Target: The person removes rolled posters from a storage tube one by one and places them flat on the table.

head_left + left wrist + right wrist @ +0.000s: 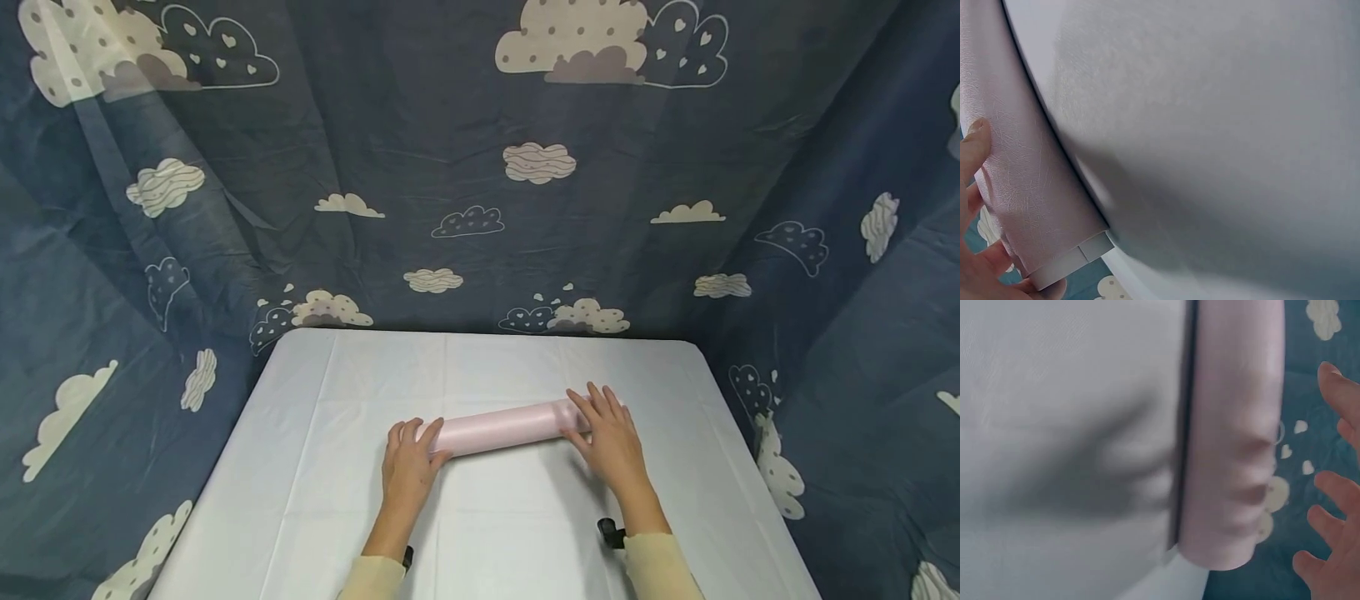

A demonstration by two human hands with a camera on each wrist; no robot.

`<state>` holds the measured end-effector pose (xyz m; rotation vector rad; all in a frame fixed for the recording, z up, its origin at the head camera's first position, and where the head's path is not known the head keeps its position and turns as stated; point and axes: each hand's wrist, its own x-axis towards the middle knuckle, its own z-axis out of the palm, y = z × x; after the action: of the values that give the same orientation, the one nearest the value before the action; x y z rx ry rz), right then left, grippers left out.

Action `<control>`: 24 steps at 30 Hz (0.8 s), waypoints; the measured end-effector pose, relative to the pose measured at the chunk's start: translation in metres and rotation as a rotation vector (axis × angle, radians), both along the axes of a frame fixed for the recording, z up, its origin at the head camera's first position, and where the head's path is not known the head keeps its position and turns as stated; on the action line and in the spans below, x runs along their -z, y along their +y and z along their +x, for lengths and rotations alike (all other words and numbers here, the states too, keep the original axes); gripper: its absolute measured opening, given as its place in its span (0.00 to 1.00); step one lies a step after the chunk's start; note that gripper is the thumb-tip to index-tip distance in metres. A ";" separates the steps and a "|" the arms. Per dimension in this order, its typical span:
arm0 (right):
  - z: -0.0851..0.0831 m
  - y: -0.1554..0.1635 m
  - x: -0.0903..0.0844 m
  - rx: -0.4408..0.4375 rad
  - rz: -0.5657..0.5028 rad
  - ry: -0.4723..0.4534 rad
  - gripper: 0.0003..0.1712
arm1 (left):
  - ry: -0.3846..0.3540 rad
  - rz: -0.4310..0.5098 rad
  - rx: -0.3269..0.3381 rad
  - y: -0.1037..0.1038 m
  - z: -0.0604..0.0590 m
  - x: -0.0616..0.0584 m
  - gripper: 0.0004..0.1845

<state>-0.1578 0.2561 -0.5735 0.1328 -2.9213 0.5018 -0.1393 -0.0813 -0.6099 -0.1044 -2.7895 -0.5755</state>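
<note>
A pink roll with a leather-like grain, which looks like a rolled-up mat [498, 427], lies slightly slanted across the white table. At its left end my left hand [407, 467] holds it, thumb on the near side and fingers over the far side. The left wrist view shows the thumb against the pink surface [1035, 169] and pale layers at the roll's end. My right hand [609, 437] is over the right end with fingers spread. In the right wrist view those fingers [1325, 525] stand apart from the roll and cast shadows on it.
The white-covered table [495, 542] spreads around the roll. A dark blue cloth with a cloud print [420, 150] hangs behind the table and along both sides. Each wrist wears a dark strap or small device, such as the black one [611, 533] on the right.
</note>
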 end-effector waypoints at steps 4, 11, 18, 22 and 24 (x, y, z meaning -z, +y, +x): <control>0.003 -0.006 -0.009 -0.027 0.003 0.033 0.42 | -0.004 -0.001 0.002 0.002 -0.002 -0.001 0.30; 0.006 -0.015 -0.016 -0.061 0.008 0.066 0.42 | 0.031 0.000 0.013 0.007 -0.003 -0.002 0.30; 0.008 -0.029 -0.015 -0.091 0.020 0.068 0.42 | 0.013 0.014 0.010 0.012 -0.004 -0.003 0.30; 0.010 -0.036 -0.014 -0.110 0.014 0.079 0.43 | 0.015 0.014 0.008 0.016 -0.003 -0.004 0.30; 0.011 -0.039 -0.013 -0.121 0.003 0.087 0.42 | 0.013 0.019 0.008 0.018 -0.003 -0.004 0.30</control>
<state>-0.1471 0.2167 -0.5603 0.3247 -2.8412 0.4971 -0.1421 -0.0636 -0.6057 -0.1152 -2.7717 -0.6017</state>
